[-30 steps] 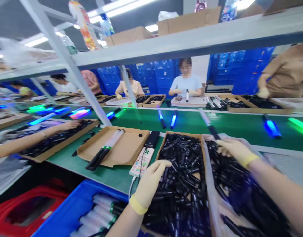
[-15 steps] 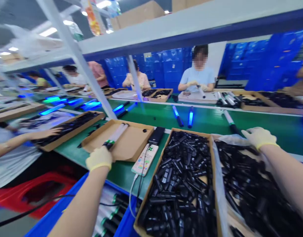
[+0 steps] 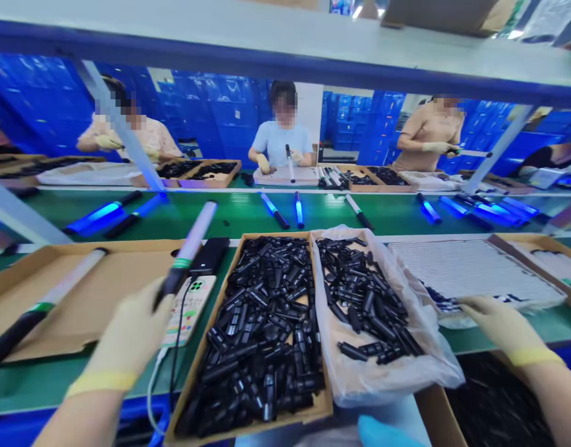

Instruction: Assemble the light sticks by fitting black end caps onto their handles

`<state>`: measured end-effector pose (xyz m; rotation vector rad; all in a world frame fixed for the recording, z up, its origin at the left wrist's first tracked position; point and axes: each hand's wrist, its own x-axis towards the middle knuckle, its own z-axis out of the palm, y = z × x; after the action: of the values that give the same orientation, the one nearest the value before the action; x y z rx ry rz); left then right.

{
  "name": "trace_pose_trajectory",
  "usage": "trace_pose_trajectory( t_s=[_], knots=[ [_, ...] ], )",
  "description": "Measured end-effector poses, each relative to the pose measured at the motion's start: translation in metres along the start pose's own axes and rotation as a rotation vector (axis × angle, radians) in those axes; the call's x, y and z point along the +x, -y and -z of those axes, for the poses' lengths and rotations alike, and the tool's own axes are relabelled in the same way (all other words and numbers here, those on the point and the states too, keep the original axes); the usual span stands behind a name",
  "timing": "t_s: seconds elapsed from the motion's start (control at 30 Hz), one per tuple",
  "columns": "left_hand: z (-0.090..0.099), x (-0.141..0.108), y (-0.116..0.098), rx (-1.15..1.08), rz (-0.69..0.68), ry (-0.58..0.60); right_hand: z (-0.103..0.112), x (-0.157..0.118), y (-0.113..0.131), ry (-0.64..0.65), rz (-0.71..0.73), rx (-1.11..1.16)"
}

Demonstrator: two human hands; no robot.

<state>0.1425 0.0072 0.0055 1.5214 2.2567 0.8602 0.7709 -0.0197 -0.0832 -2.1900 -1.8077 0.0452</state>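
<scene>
Beside carton [image 3: 321,405] of parts [image 3: 262,320], left fingers [image 3: 161,312] gripping stick [image 3: 190,248]

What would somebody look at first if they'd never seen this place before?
Probably the glowing blue sticks lying on the green surface across the middle. Next might come the big heap of black parts in the cardboard box at the front, or the pale, black-ended stick in the grip of the gloved left hand.

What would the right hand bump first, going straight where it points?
Probably the small dark pieces at the near edge of the white tray; the right hand may already touch them.
</scene>
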Motion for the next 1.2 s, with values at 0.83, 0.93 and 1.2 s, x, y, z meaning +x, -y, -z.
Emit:
trace_pose_trajectory(
  t_s=[0.83,0.93,1.2],
  knots=[
    [-0.159,-0.153,-0.161,-1.513,0.562,0.825,0.024,-0.084,0.201,-0.152,0.603,0.715],
    [-0.167,-0.157,-0.157,-1.573,0.492,0.752,0.012,-0.085,0.223,-0.154,0.695,0.699],
    [-0.175,-0.155,-0.139,-1.611,0.555,0.605,0.003,-0.087,0.237,-0.192,0.820,0.525]
  ],
)
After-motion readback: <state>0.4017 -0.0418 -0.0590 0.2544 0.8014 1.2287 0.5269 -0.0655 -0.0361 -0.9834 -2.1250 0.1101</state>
